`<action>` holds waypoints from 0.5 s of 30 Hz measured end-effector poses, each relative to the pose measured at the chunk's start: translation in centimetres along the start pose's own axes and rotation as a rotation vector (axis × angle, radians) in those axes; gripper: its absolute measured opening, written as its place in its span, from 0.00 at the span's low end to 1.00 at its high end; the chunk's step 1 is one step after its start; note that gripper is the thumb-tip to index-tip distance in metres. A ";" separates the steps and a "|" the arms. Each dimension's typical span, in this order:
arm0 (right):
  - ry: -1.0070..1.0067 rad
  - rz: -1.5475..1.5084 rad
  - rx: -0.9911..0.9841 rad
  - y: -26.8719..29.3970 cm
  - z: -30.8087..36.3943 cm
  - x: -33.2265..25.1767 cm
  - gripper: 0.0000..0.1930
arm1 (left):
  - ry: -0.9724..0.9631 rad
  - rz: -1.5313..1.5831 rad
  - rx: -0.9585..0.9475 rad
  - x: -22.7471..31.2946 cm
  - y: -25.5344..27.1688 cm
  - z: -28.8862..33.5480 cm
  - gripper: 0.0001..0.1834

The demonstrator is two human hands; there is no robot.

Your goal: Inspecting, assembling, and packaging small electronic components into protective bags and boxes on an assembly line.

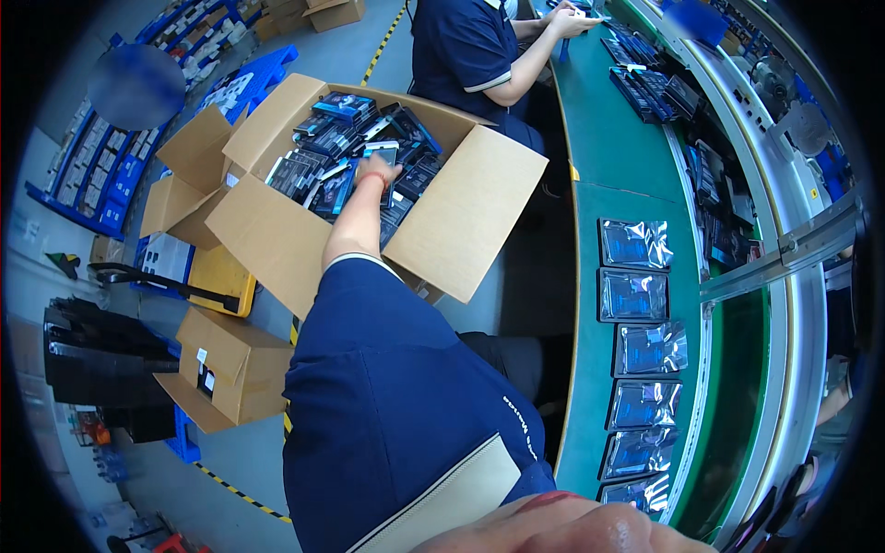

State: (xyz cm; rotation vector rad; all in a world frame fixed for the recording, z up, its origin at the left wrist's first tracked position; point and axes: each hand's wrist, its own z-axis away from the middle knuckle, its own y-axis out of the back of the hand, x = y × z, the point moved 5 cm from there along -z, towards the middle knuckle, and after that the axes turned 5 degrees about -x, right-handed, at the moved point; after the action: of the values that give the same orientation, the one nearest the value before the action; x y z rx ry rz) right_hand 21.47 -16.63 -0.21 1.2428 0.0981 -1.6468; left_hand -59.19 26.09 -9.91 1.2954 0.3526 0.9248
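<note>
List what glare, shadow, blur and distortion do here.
Head view throughout: white glare streaks the wrapped packs on the green table; the pale rail at right bends in the fisheye; deep shadow darkens the space left of the table; a smooth round blur hides part of the blue shelves; the corners are black.

Big carton point(475, 212) ahead of the person and left of the table point(618, 194), packages point(346, 106) heaped inside, left hand point(376, 170) down among them; co-worker point(461, 51) just beyond the carton, at the table's left edge, with stacked packs point(636, 92) to the right on its far part. Six flat packs point(633, 295) lie in one column along the near part of the table, long frame point(800, 323) to their right. From where I stand: smaller carton point(251, 364) left of the person, nearer than the trolley point(221, 279), shelving point(101, 184) far left.
</note>
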 end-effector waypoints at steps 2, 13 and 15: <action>-0.030 -0.010 0.004 -0.2 1.3 -0.4 0.28 | 0.192 0.066 -0.040 -2.2 -2.8 1.4 0.50; -0.118 -0.052 -0.003 -0.1 5.4 -2.4 0.30 | 0.067 0.644 0.242 1.9 2.1 4.6 0.57; -0.068 -0.155 0.193 2.9 3.7 2.4 0.28 | -0.429 0.732 0.364 6.1 5.0 7.4 0.61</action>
State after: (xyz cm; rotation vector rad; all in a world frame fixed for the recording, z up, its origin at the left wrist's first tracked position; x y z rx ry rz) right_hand 21.25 -21.74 1.10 1.3499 -0.0070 -1.8660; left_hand -52.23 25.68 -1.61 1.9715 -0.3357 1.1757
